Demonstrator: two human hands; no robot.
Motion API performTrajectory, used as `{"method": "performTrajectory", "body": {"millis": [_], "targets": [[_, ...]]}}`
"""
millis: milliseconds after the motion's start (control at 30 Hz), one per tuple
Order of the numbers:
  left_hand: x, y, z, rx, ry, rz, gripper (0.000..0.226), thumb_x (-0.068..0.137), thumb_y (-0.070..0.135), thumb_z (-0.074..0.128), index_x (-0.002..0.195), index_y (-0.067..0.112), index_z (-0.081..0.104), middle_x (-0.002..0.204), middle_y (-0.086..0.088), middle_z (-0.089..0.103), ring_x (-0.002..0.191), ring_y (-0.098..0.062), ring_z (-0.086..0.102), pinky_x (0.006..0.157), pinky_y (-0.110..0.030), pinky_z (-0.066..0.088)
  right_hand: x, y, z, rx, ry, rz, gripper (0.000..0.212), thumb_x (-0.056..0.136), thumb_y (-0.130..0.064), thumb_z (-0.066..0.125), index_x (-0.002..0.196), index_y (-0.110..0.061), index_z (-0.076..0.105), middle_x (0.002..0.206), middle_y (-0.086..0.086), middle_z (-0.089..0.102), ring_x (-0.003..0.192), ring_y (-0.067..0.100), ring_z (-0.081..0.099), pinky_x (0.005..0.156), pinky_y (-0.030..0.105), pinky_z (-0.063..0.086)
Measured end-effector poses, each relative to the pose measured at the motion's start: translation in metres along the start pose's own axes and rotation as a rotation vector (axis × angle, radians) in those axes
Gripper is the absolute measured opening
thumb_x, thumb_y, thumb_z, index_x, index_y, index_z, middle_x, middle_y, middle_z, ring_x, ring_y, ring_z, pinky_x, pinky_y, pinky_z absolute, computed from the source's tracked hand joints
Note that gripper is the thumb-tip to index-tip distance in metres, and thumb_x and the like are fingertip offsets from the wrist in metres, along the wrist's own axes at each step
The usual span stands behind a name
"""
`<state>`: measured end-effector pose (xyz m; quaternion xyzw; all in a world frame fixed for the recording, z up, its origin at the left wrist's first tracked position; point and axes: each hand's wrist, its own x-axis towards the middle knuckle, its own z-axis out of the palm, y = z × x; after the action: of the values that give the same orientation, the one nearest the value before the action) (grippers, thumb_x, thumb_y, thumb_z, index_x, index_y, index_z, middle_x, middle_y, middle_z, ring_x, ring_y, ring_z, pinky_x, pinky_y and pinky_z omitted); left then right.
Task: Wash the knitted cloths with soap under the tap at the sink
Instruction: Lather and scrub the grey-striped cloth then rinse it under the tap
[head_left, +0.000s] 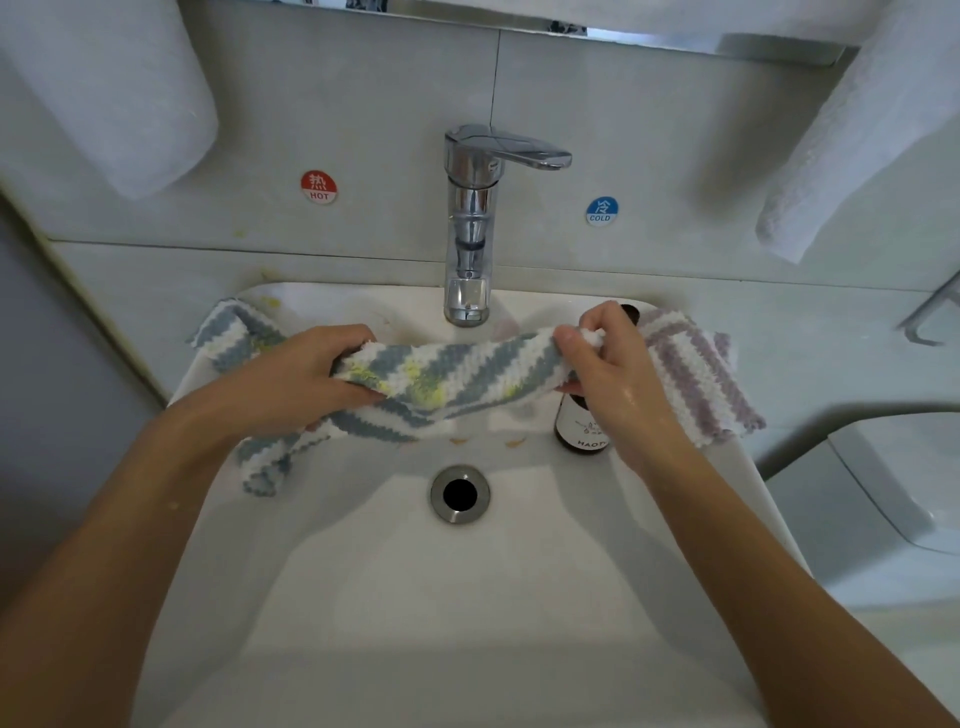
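two hands stretched a striped cloth over a white sink

a chrome tap stood at the back of the sink, its lever turned to the right. no water could be seen running from it. on the wall behind were a red sticker marked hot and a blue sticker marked cold. white towels hung at the upper left and upper right. a dark bottle stood on the sink's right ledge, mostly hidden behind the right hand, its label only partly readable. the round drain lay open in the basin below the hands.

a blue and white striped cloth, blotched with yellow, was held above the basin in front of the tap. its long axis ran left to right, rising slightly toward the right, and one end drooped over the left side of the basin. the left hand gripped it with fingers curled around the bunched fabric. the right hand pinched the other end between thumb and curled fingers. that hand looked wet.

a second blue striped cloth lay on the left back corner, partly behind the left hand. a purple and white striped cloth lay draped over the right ledge, partly hidden by the right hand.
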<state>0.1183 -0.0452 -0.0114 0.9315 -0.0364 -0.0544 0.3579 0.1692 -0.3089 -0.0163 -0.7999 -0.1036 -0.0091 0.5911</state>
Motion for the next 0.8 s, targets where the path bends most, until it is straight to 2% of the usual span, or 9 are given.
{"method": "performTrajectory", "body": {"millis": [100,167,233,300,367,433,467,600,800], "targets": [[0.0,0.003,0.004,-0.026,-0.037,-0.052,0.009,0.09,0.011,0.064,0.089,0.009,0.056,0.074,-0.007,0.057,0.047,-0.005,0.054,0.043,-0.02,0.043,-0.003,0.002,0.01,-0.055,-0.066,0.061,0.018,0.098,-0.023,0.053,0.084,-0.025,0.041,0.084,0.01,0.052,0.076,0.021,0.053,0.072,0.051,0.052],[-0.001,0.004,0.005,-0.072,-0.045,-0.065,0.006,0.091,0.013,0.063,0.089,0.012,0.058,0.078,-0.006,0.061,0.055,-0.01,0.059,0.051,-0.02,0.046,-0.007,0.0,0.013,0.023,-0.135,0.117,0.011,0.097,-0.026,0.056,0.094,-0.025,0.045,0.087,0.006,0.056,0.074,0.014,0.057,0.066,0.037,0.051],[-0.001,0.006,0.005,-0.084,-0.044,-0.064,0.006,0.091,0.016,0.062,0.086,0.018,0.059,0.082,-0.002,0.064,0.071,-0.013,0.061,0.061,-0.022,0.044,-0.009,-0.004,0.013,-0.023,-0.237,0.17,0.031,0.09,-0.032,0.065,0.116,-0.024,0.049,0.099,-0.006,0.055,0.081,0.003,0.057,0.067,0.019,0.046],[0.0,0.009,0.008,-0.11,-0.034,-0.082,0.004,0.091,0.018,0.062,0.088,0.017,0.06,0.087,-0.003,0.065,0.077,-0.014,0.06,0.066,-0.025,0.042,-0.01,-0.002,0.013,-0.158,-0.36,0.234,0.06,0.081,-0.033,0.076,0.133,-0.021,0.047,0.115,-0.01,0.05,0.099,0.007,0.054,0.081,0.023,0.045],[0.001,0.012,0.014,-0.131,-0.017,-0.119,0.006,0.092,0.018,0.061,0.093,0.012,0.059,0.089,-0.005,0.064,0.076,-0.013,0.057,0.064,-0.023,0.04,-0.009,0.001,0.015,-0.294,-0.482,0.228,0.054,0.077,-0.027,0.08,0.123,-0.007,0.058,0.104,-0.004,0.061,0.087,0.013,0.059,0.077,0.029,0.05],[0.003,0.014,0.022,-0.098,-0.014,-0.158,0.008,0.093,0.019,0.06,0.093,0.011,0.056,0.089,-0.005,0.06,0.074,-0.012,0.053,0.061,-0.023,0.037,-0.01,0.005,0.017,-0.422,-0.52,0.167,0.044,0.079,-0.027,0.079,0.104,0.005,0.063,0.084,0.009,0.06,0.07,0.018,0.053,0.065,0.032,0.043],[0.004,0.015,0.027,-0.082,-0.023,-0.169,0.009,0.094,0.019,0.059,0.09,0.014,0.053,0.088,-0.004,0.058,0.074,-0.011,0.052,0.061,-0.024,0.036,-0.01,0.006,0.018,-0.443,-0.517,0.146,0.041,0.081,-0.027,0.077,0.1,0.007,0.062,0.084,0.015,0.06,0.069,0.021,0.051,0.063,0.031,0.04],[0.006,0.024,0.044,-0.084,-0.034,-0.162,0.017,0.096,0.019,0.055,0.086,0.025,0.043,0.086,0.001,0.052,0.075,-0.008,0.05,0.056,-0.021,0.035,-0.011,0.004,0.019,-0.412,-0.473,0.086,0.021,0.09,-0.028,0.066,0.087,-0.01,0.056,0.085,0.005,0.058,0.07,0.017,0.052,0.064,0.031,0.041],[0.002,0.049,0.064,-0.356,0.004,-0.088,0.027,0.091,0.03,0.062,0.113,0.022,0.049,0.097,0.0,0.062,0.081,-0.011,0.063,0.056,-0.021,0.047,-0.016,0.005,0.034,-0.105,-0.216,-0.027,0.019,0.092,-0.015,0.061,0.08,-0.023,0.048,0.07,-0.009,0.054,0.06,0.001,0.05,0.058,0.019,0.044]]}}
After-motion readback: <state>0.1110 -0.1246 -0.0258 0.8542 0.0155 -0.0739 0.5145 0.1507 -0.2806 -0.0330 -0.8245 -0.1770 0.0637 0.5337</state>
